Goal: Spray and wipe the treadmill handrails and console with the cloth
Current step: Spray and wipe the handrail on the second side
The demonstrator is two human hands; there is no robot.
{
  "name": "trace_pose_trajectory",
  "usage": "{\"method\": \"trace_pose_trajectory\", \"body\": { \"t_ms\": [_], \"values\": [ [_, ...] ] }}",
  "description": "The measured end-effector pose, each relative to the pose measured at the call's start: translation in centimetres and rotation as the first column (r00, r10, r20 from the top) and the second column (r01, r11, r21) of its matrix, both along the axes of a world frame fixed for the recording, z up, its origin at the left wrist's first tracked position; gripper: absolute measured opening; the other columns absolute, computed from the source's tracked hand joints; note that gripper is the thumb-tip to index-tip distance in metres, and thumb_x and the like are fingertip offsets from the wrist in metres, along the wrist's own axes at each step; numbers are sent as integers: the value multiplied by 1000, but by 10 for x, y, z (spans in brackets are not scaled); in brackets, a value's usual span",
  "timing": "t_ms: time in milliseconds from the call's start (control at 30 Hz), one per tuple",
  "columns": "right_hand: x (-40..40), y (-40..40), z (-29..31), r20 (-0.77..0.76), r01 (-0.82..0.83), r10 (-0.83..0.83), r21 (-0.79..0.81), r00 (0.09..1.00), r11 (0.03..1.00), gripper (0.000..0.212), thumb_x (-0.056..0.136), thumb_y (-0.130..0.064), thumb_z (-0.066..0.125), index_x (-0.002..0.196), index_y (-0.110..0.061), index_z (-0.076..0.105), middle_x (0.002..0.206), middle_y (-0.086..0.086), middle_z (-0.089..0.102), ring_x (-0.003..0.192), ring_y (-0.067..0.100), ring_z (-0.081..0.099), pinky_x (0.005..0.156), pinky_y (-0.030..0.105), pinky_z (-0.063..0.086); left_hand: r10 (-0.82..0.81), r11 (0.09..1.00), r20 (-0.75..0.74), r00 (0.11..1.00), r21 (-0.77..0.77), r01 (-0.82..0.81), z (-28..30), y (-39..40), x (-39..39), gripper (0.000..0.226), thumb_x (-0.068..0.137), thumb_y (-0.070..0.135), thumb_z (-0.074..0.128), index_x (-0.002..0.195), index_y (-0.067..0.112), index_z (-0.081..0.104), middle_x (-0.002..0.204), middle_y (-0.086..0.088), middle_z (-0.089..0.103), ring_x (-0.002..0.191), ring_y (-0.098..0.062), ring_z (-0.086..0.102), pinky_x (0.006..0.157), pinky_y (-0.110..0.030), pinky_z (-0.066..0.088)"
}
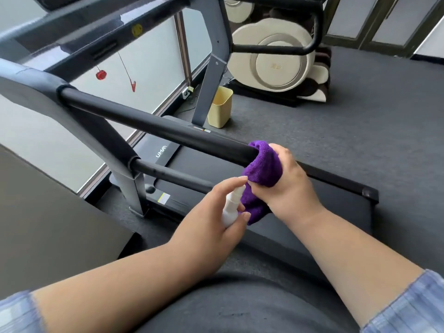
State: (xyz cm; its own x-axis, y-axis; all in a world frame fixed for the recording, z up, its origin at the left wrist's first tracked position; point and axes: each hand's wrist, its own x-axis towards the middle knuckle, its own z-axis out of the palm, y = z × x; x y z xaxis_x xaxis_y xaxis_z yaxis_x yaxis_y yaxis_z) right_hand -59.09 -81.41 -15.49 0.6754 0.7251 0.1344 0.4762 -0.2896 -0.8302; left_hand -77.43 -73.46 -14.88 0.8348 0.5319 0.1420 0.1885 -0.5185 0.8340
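A black padded handrail (153,123) runs from upper left down to the centre. My right hand (290,181) grips a purple cloth (262,164) wrapped round the near end of that rail. Just below and to the left, my left hand (216,219) holds a small white spray bottle (231,207), its nozzle pointing up toward the cloth and a fingertip over the top. A second, lower black rail (173,175) passes behind the left hand. The console bar (101,42) crosses the upper left; its face is out of sight.
The treadmill belt (300,227) lies under my hands. A yellow bin (219,106) stands by the grey upright (209,90). A red safety key (101,75) and clip hang below the console. A massage chair (276,61) stands at the back. Grey carpet (384,131) spreads to the right.
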Motion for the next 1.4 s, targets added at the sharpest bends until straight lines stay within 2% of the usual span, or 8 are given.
{"method": "trace_pose_trajectory", "body": {
  "t_ms": [167,400,467,600,833,1100,1267,1400],
  "values": [
    [4,-10,-31,-68,15,-11,63,998,998,75,60,-43,77,125,-58,43,117,-33,55,107,-5,58,88,23,49,46,998,-12,999,38,-46,1,-25,3,60,88,35,62,126,71,31,97,20,61,84,-5,62,75,-27,49],
    [12,-34,-73,-229,-96,84,-40,970,995,55,69,-46,76,120,-44,55,119,-19,65,106,3,64,91,42,54,183,983,-17,983,12,-183,6,-46,-2,55,86,42,59,127,69,34,99,18,64,71,-12,62,68,-39,57],
    [12,-33,-68,-250,-86,87,17,964,996,54,67,-48,77,115,-53,53,115,-21,67,105,0,64,89,34,54,209,978,-3,978,4,-209,7,-48,-2,55,87,40,61,127,69,34,99,18,64,70,-10,62,66,-34,55],
    [17,-21,-36,-190,-106,129,126,973,986,61,66,-43,84,113,-64,51,112,-33,63,105,-12,59,79,2,43,244,970,8,970,11,-244,7,-51,2,58,89,36,64,128,69,34,98,17,65,67,-7,61,62,-20,51],
    [30,-8,-17,-143,-209,226,122,964,970,68,70,-33,86,124,-54,52,110,-41,57,103,-15,57,79,0,41,260,966,4,966,15,-260,6,-61,12,61,88,34,64,127,70,34,98,21,62,76,-6,62,67,-11,45],
    [33,-10,-20,-229,-230,238,61,944,971,67,58,-46,74,122,-53,53,106,-33,63,98,-9,63,82,21,52,219,975,-13,976,36,-218,6,-67,24,61,88,32,63,127,68,33,97,26,60,80,1,59,71,-17,44],
    [31,-25,-38,-243,-224,213,-18,946,974,65,68,-36,82,122,-52,51,107,-24,67,102,-3,63,92,35,54,225,972,-4,974,69,-225,9,-67,25,59,86,39,61,124,73,31,99,25,61,80,-3,60,74,-29,51],
    [29,-25,-23,-204,-226,218,-17,955,974,64,67,-40,86,116,-60,50,108,-33,63,103,-9,61,92,27,51,212,974,27,977,80,-214,9,-62,22,58,88,39,60,128,70,31,102,30,59,83,1,59,74,-23,46]
  ]
}}
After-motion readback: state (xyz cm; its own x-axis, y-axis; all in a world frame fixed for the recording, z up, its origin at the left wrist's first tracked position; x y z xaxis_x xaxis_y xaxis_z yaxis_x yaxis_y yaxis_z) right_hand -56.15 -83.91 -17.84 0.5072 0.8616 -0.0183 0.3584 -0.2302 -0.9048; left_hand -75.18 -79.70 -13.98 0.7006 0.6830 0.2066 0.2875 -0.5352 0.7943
